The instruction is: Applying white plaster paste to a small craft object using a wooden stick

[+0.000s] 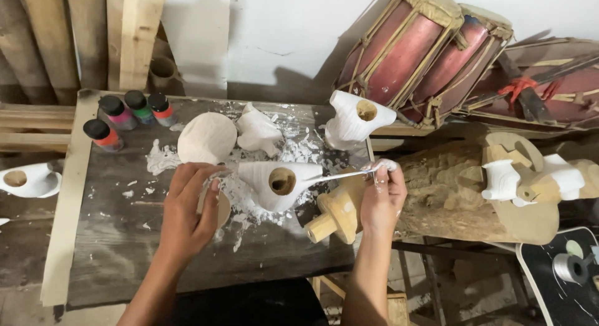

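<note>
Left hand: the left hand (187, 204) is resting palm down on the worktop (112, 238), fingers loosely curled, fingertips pressing against the left side of the white carved piece (274, 184); it is steadying the piece rather than closing round it
Right hand: the right hand (382, 198) is pinching a thin white-smeared tool (337, 175) between thumb and fingertips, closed tightly on the handle end; the tool's tip is reaching towards the round hole in the piece
White carved piece: it is lying near the middle of the worktop, between the two hands, its round hole facing up; white flakes (293, 148) are lying scattered around it
Paint bottles: four small bottles (128, 117) with black caps are standing at the worktop's far left corner; their bodies are showing red, pink, green and orange
Other carvings: a pale round piece (206, 137) and a white lumpy piece (258, 132) are sitting just behind the held one; a taller white piece (352, 119) with a hole is standing at the far right edge
Unpainted wood: a bare wooden peg-shaped block (336, 215) is lying just beside the right hand
Backdrop: two red drums (424, 51) are leaning against the wall
</note>
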